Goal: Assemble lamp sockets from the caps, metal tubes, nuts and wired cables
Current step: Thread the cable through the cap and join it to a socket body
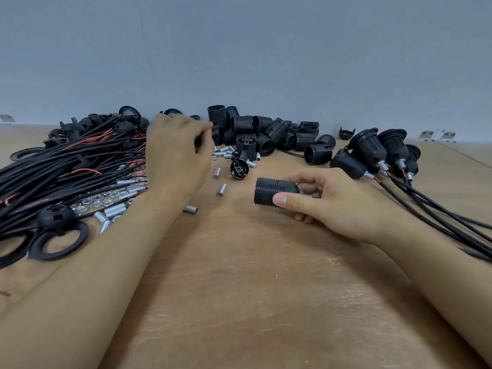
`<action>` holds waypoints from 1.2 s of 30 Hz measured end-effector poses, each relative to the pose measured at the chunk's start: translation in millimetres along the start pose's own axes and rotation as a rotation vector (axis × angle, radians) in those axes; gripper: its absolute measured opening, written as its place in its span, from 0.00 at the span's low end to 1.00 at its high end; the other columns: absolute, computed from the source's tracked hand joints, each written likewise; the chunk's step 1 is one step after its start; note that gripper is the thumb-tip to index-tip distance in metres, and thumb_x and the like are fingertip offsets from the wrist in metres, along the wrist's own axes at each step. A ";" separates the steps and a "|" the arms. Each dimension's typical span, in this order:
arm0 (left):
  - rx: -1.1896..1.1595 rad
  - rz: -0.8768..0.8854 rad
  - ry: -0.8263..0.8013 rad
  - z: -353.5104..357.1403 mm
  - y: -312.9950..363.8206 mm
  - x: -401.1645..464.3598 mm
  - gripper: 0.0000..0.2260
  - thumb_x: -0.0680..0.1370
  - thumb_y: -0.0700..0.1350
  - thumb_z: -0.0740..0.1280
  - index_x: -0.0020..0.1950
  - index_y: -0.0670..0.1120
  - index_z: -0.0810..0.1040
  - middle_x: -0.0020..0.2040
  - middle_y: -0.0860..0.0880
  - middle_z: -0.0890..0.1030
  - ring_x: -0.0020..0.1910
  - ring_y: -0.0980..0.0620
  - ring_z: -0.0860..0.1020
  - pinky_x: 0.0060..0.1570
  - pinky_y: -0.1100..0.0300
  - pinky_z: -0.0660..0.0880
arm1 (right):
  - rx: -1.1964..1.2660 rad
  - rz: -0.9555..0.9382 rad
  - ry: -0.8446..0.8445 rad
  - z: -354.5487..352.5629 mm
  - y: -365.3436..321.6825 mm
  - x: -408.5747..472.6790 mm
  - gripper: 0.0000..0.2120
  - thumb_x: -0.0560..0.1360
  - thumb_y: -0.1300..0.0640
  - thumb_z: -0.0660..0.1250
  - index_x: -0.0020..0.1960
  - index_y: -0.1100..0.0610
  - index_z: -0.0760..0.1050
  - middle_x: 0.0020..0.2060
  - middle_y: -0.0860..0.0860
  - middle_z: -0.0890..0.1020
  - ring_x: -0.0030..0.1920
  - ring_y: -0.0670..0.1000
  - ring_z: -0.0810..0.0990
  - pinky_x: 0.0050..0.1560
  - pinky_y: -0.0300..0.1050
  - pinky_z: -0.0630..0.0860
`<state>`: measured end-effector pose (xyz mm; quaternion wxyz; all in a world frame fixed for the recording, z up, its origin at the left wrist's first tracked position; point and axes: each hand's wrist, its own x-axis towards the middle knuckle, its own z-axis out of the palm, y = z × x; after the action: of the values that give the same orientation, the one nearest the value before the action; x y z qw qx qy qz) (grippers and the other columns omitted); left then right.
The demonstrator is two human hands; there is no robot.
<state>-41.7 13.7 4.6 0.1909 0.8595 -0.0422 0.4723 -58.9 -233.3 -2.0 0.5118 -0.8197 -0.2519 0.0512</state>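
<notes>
While a handful of finished sockets (372, 153) already lie with their cables trailing off just to the right of your right hand (338, 203), most of the job is still ahead of you. That hand holds a threaded socket body (275, 191) on its side, thumb across the front and fingers curled behind, close above the desk (266, 288); a glint of metal shows at its rear end, but whether a tube is already fitted there can't be made out. Your left hand (175, 153) reaches beyond and to the left of that body, fingers curled, seemingly pinching a small dark piece that is too blurred to name. Farther behind the held body sits a pile of loose socket bodies (266, 134); to its left lie scattered metal tubes (221, 189), then nuts (101, 201), a large bundle of wired cables (66, 166), and rings (57, 243) and caps (56, 213). Judging by those stocks, only a small share is assembled.
</notes>
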 end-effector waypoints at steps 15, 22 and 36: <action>-1.264 -0.580 -0.351 1.0 61.6 -24.5 0.09 0.80 0.35 0.65 0.42 0.44 0.78 0.53 0.44 0.84 0.49 0.50 0.83 0.48 0.60 0.79 | 0.074 -0.141 0.270 -5.0 -1.0 1.8 0.15 0.71 0.48 0.74 0.56 0.52 0.80 0.45 0.49 0.84 0.33 0.48 0.81 0.31 0.44 0.78; -1.392 -0.610 -0.545 0.2 47.8 -21.1 0.04 0.72 0.43 0.71 0.42 0.43 0.77 0.43 0.46 0.84 0.44 0.50 0.82 0.50 0.57 0.79 | 0.005 -0.216 0.272 -7.4 0.7 1.5 0.18 0.69 0.45 0.74 0.56 0.50 0.80 0.46 0.45 0.84 0.39 0.45 0.82 0.32 0.38 0.77; -1.320 -0.557 -0.665 -3.5 53.4 -24.8 0.19 0.74 0.51 0.65 0.63 0.46 0.79 0.51 0.45 0.84 0.47 0.45 0.83 0.49 0.55 0.81 | -0.602 -0.673 0.460 -2.6 0.8 -3.2 0.09 0.72 0.67 0.74 0.52 0.65 0.80 0.49 0.59 0.78 0.41 0.57 0.78 0.34 0.54 0.77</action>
<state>-71.7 -37.0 1.1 0.7501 0.6436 -0.1520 0.0027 -60.6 -237.2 -2.0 0.2833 -0.7943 -0.3867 -0.3733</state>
